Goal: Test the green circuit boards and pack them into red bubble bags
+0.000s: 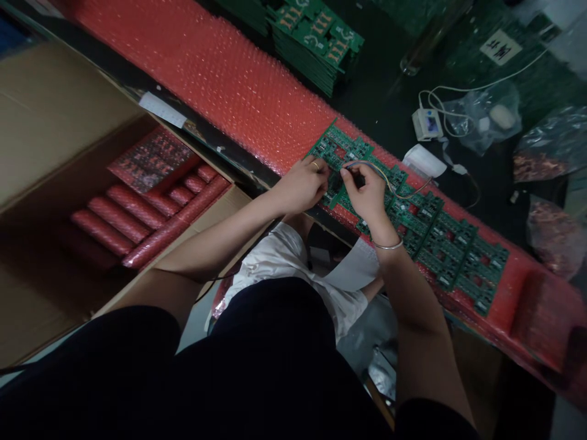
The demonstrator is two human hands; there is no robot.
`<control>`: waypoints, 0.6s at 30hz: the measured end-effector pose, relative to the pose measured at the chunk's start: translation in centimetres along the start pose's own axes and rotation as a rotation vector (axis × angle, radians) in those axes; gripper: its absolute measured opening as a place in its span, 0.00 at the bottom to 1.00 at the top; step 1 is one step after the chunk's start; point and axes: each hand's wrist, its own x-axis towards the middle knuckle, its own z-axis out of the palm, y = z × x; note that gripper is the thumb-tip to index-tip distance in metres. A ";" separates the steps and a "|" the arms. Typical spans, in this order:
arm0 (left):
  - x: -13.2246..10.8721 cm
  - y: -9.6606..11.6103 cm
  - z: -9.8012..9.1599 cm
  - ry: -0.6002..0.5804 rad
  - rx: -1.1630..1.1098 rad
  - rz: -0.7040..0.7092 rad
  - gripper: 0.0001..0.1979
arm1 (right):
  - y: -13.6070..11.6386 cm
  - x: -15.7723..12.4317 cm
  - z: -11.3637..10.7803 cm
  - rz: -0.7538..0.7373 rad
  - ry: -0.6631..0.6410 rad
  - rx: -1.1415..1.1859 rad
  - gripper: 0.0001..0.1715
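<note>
A row of green circuit boards [447, 241] lies on red bubble wrap. My left hand [302, 186], with a ring on one finger, rests at the leftmost board [339, 146]. Its fingers are curled closed, and what they grip is hidden. Just beside it, my right hand [369, 195] pinches the end of a thin multi-coloured wire cable [389, 181] above the same board. From there the cable loops right towards a small white device with a screen [427, 124]. The tip of the cable is hidden by my fingers.
Stacked green boards [316, 36] stand behind the bubble wrap [220, 79]. Plastic bags of copper-coloured parts [557, 235] lie at the right. An open cardboard box [50, 116] on the left holds red bubble-wrapped bundles [137, 208]. A white paper piece [424, 161] lies near the device.
</note>
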 end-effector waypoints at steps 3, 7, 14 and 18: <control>-0.3 0.0 -0.1 0.011 0.024 -0.001 0.10 | 0.0 0.0 0.0 0.003 0.003 0.007 0.13; -1.9 -0.5 0.6 0.109 0.045 0.087 0.13 | -0.3 0.1 -0.1 0.031 0.009 0.059 0.14; -4.4 -2.1 3.3 0.266 0.090 0.287 0.14 | -1.2 1.7 0.0 0.062 -0.041 0.123 0.18; -4.2 -2.1 4.1 0.326 0.119 0.295 0.14 | -1.1 3.3 1.0 -0.002 -0.144 0.065 0.17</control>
